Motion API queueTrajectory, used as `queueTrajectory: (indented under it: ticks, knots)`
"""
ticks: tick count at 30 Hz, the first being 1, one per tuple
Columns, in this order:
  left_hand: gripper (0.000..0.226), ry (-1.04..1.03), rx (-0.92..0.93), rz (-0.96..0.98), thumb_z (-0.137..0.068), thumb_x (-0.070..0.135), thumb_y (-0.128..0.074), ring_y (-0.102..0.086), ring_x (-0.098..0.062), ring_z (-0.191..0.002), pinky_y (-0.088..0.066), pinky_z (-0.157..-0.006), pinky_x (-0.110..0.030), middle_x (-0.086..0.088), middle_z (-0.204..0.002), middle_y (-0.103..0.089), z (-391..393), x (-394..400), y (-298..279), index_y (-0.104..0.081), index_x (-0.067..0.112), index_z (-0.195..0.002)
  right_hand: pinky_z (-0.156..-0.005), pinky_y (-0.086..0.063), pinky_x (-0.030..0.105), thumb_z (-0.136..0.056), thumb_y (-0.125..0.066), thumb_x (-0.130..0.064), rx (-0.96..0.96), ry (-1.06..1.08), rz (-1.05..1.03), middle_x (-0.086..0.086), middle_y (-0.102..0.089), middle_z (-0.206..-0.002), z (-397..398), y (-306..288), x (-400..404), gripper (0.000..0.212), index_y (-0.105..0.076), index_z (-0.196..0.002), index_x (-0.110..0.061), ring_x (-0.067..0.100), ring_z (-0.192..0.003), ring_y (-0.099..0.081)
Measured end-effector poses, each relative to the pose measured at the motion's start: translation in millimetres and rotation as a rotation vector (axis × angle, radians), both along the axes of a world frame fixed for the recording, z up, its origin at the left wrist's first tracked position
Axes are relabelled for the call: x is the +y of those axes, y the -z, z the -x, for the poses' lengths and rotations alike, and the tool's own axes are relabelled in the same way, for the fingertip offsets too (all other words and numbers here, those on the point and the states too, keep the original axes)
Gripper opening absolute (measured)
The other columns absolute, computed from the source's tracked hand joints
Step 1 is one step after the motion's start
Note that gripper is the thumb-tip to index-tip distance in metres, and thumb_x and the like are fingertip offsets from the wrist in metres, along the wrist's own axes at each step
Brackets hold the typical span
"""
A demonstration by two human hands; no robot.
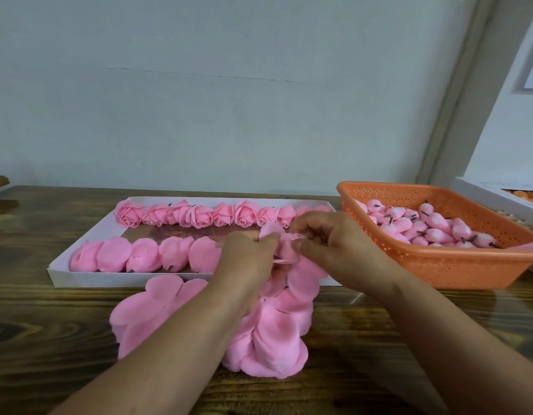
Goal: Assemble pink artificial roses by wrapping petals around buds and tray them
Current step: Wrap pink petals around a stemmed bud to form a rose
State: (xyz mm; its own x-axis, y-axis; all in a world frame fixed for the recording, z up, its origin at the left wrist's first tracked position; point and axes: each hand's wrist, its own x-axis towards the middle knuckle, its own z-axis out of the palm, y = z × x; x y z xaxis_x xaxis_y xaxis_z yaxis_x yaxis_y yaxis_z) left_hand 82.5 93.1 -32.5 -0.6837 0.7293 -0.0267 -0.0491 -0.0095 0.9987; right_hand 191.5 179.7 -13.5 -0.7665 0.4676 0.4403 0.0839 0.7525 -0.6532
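**Both hands pinch a half-made rose over the tray's front edge**

The left hand (248, 259) and the right hand (331, 247) meet just right of the picture's middle, fingers curled, both pinching one pink petal piece (284, 242) between them; whether a bud sits inside the folds cannot be told.

At 6 o'clock from the hands, a loose heap of pink petals (268, 333) lies on the wooden table (49, 324), partly under the left forearm.

At 9 to 10 o'clock lies the shallow white tray (61, 272). Its far row holds finished roses (199, 215) side by side; its near row holds wrapped pink pieces (145, 254) lying flat and overlapping.

At 3 o'clock, just beside the tray, stands an orange perforated basket (438, 265) filled with pink buds (432, 227) bearing short dark stems. Beyond it at 2 o'clock, a white box (480, 196) is cut by the frame edge.
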Motion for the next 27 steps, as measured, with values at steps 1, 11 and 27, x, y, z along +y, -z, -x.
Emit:
queueTrajectory:
  ticks: [1,11,27]
  knots:
    - [0.025,0.024,0.027,0.003,-0.09,0.007,-0.055,-0.067,-0.022,-0.059,-0.059,-0.063,-0.041,-0.013,-0.063,-0.07,-1,-1,-1,-0.068,0.003,-0.069,-0.054,-0.033,0.016,-0.085,-0.06,0.001,-0.032,0.003,-0.009,-0.007,-0.047,-0.062,0,-1,2,0.017,-0.064,-0.081,-0.015,0.003,-0.056,-0.039]
    - [0.018,0.134,0.192,0.09,-0.073,0.019,-0.052,-0.046,-0.02,-0.07,-0.039,-0.068,-0.038,-0.01,-0.067,-0.048,-3,-2,-3,-0.057,0.011,-0.058,-0.058,-0.037,0.018,-0.089,-0.057,-0.005,-0.037,0.084,0.044,0.004,-0.059,-0.075,-10,3,9,0.009,-0.063,-0.09,-0.011,0.008,-0.064,-0.046]
    - [0.032,0.314,0.426,0.078,-0.078,-0.001,-0.065,-0.071,-0.017,-0.074,-0.058,-0.079,-0.047,0.001,-0.069,-0.073,-7,-4,5,-0.072,0.029,-0.07,-0.075,-0.048,0.043,-0.085,-0.06,-0.004,-0.1,0.045,-0.042,0.016,-0.066,-0.091,-14,0,-1,0.022,-0.065,-0.105,-0.013,0.029,-0.083,-0.06]
